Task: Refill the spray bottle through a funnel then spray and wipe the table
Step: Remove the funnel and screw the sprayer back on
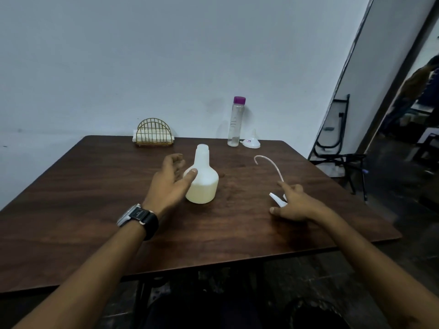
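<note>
White spray bottle [204,184], uncapped: just beside my left fingers [177,160], which are spread loose. Its spray head [276,199]: under right fingers [286,187]; whether gripped, I cannot tell.

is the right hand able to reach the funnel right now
Probably yes: the funnel sits at the far edge past the right hand, with only the sprayer's thin tube between. The hand is on that sprayer, though.

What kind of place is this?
Probably a small eatery or canteen, not certain: a wooden table against a plain wall, a wire napkin holder with napkins, and a folded metal frame leaning nearby.
</note>
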Action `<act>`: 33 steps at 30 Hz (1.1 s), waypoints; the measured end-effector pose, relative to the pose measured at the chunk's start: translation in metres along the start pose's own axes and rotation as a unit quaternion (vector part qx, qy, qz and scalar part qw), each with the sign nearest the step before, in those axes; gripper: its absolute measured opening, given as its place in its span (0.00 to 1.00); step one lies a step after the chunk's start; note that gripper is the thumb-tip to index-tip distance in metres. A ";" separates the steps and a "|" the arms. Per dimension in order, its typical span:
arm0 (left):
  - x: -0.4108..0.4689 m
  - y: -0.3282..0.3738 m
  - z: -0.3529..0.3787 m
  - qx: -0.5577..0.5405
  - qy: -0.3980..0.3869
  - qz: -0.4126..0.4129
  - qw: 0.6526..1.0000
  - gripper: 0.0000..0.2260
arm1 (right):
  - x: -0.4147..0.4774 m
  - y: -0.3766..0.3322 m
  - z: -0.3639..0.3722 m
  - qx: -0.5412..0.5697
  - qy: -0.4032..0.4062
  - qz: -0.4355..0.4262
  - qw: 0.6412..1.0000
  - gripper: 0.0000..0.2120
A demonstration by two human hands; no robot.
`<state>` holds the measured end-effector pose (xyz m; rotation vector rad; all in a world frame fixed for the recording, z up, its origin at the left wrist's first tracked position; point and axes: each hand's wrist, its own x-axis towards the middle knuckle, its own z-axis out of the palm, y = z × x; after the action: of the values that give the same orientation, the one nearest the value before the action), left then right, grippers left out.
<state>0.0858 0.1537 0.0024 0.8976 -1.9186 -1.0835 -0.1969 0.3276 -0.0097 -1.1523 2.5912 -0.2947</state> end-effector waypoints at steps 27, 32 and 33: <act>0.026 -0.016 0.022 0.052 0.037 -0.038 0.997 0.48 | -0.112 -0.062 -0.105 0.325 0.090 -0.207 0.918 0.09; 0.027 -0.016 0.022 0.054 0.038 -0.044 0.997 0.48 | -0.114 -0.060 -0.105 0.326 0.090 -0.209 0.918 0.09; 0.027 -0.016 0.022 0.053 0.039 -0.045 0.997 0.47 | -0.114 -0.059 -0.105 0.326 0.090 -0.211 0.917 0.09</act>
<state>0.0579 0.1324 -0.0132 1.0782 -1.9012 -0.9919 -0.1188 0.3812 0.1265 -1.4281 2.0577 -1.2938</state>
